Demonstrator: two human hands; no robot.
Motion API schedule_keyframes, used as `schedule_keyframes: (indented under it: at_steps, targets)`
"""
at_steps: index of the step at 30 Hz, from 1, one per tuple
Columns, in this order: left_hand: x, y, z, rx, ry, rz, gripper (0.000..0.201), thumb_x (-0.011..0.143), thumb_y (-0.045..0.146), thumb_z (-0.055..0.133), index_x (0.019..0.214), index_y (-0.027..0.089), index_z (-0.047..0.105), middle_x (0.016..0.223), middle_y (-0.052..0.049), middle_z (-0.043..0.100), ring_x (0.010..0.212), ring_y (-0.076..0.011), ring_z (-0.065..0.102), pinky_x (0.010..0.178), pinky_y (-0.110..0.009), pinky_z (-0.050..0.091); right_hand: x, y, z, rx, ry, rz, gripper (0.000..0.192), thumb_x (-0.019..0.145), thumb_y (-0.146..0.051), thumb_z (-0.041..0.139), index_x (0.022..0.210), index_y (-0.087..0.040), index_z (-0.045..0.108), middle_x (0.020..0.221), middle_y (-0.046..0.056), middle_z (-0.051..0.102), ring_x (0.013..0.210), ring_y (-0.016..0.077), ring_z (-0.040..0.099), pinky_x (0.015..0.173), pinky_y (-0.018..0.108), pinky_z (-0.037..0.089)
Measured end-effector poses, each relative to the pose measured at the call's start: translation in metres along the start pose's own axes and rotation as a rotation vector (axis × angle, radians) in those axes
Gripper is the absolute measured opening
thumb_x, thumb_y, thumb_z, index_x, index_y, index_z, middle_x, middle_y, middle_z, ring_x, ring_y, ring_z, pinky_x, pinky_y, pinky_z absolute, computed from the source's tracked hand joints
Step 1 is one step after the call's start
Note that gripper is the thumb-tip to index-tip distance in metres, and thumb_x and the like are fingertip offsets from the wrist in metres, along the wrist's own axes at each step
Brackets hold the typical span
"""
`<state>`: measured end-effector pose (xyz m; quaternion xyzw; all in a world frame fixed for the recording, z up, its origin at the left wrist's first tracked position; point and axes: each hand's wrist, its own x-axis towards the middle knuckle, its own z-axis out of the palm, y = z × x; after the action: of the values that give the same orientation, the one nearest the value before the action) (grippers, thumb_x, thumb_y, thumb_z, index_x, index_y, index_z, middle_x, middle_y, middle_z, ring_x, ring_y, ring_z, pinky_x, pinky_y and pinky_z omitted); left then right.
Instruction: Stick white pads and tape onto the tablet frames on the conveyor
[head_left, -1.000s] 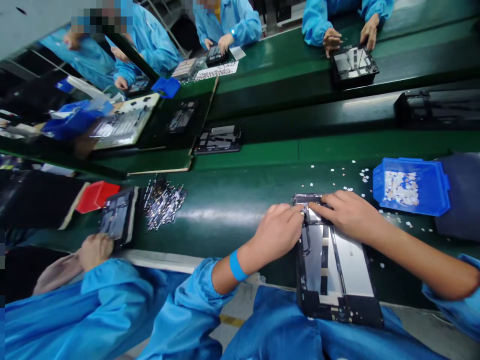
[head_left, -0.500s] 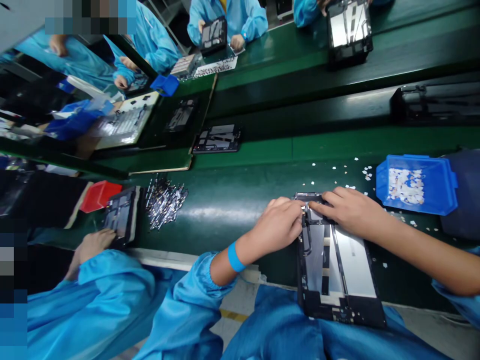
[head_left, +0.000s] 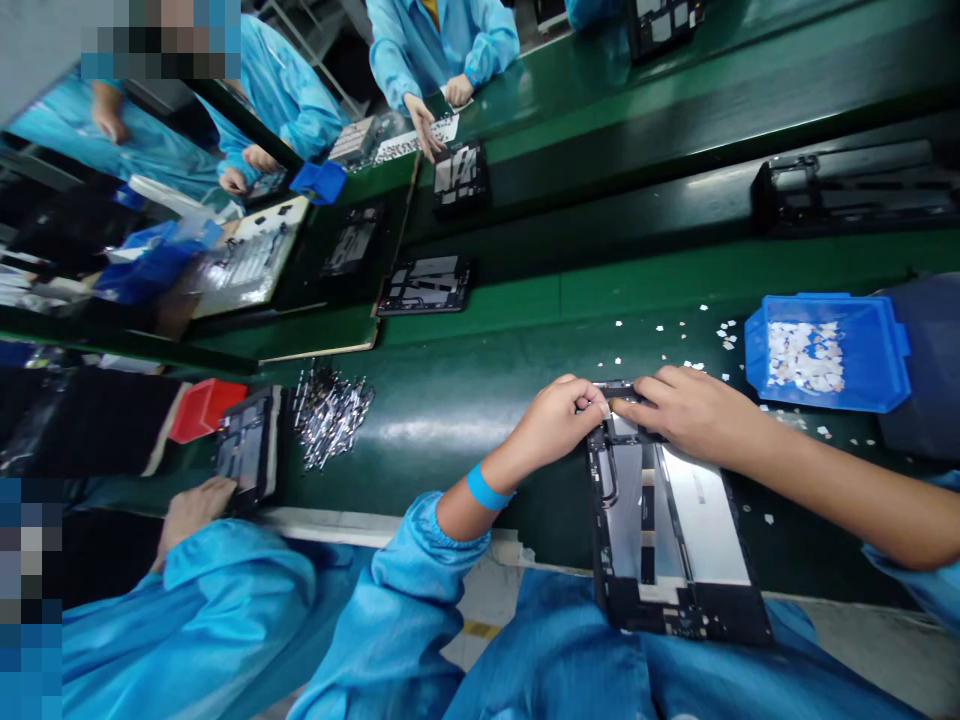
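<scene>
Green conveyor-line desk [head_left: 465, 400] carries one open tablet chassis [head_left: 667, 540] at its near edge, overhanging toward the person's lap. Left hand [head_left: 559, 420] and right hand [head_left: 690, 415] meet at its far end, fingertips pinched narrow on a small part there; what they hold is too small to tell. One blue bin [head_left: 825, 350] of white scraps sits just right. One heap of metal strips [head_left: 326, 415] lies well left. No writing is legible.

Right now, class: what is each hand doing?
Left hand: fingers curled, pinching at the far edge of the tablet chassis.
Right hand: flat on that edge, holding nothing visible.
</scene>
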<state>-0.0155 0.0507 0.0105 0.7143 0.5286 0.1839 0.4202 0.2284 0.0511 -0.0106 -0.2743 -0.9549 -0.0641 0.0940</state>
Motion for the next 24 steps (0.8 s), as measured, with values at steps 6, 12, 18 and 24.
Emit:
schedule_keyframes:
  at_steps: [6, 12, 18, 24]
  targets:
    - [0.005, 0.004, -0.001, 0.119, -0.03, 0.024, 0.015, 0.091, 0.017, 0.061, 0.077, 0.02, 0.065, 0.079, -0.001, 0.062, 0.078, -0.0168, 0.057, 0.071, -0.03, 0.043, 0.002, -0.002, -0.003, 0.052, 0.031, 0.018, 0.041, 0.097, -0.011, 0.054, 0.136, -0.022, 0.065, 0.097, 0.009, 0.065, 0.084, 0.0227, 0.048, 0.072, 0.035, 0.03]
    - [0.004, 0.003, 0.003, 0.15, 0.008, 0.035, 0.016, 0.093, 0.017, 0.06, 0.078, 0.02, 0.066, 0.077, 0.0, 0.06, 0.078, -0.0175, 0.057, 0.073, -0.03, 0.042, 0.001, -0.002, -0.001, 0.06, 0.038, 0.025, 0.045, 0.094, -0.008, 0.056, 0.135, -0.022, 0.066, 0.096, 0.009, 0.065, 0.085, 0.0228, 0.048, 0.072, 0.035, 0.029]
    - [0.0, 0.001, 0.009, 0.201, 0.074, 0.059, 0.017, 0.094, 0.016, 0.059, 0.078, 0.02, 0.063, 0.078, -0.001, 0.058, 0.078, -0.0176, 0.056, 0.075, -0.031, 0.043, 0.001, -0.001, -0.001, 0.05, 0.039, 0.017, 0.044, 0.095, -0.009, 0.056, 0.136, -0.022, 0.066, 0.095, 0.008, 0.065, 0.085, 0.0229, 0.048, 0.071, 0.035, 0.028]
    - [-0.005, 0.0, 0.016, 0.233, 0.124, 0.075, 0.015, 0.094, 0.013, 0.058, 0.082, 0.021, 0.058, 0.085, -0.001, 0.059, 0.084, -0.0184, 0.056, 0.078, -0.032, 0.043, 0.001, -0.001, -0.001, 0.072, 0.047, 0.022, 0.041, 0.095, -0.012, 0.058, 0.134, -0.022, 0.067, 0.094, 0.008, 0.065, 0.084, 0.0225, 0.048, 0.07, 0.035, 0.028]
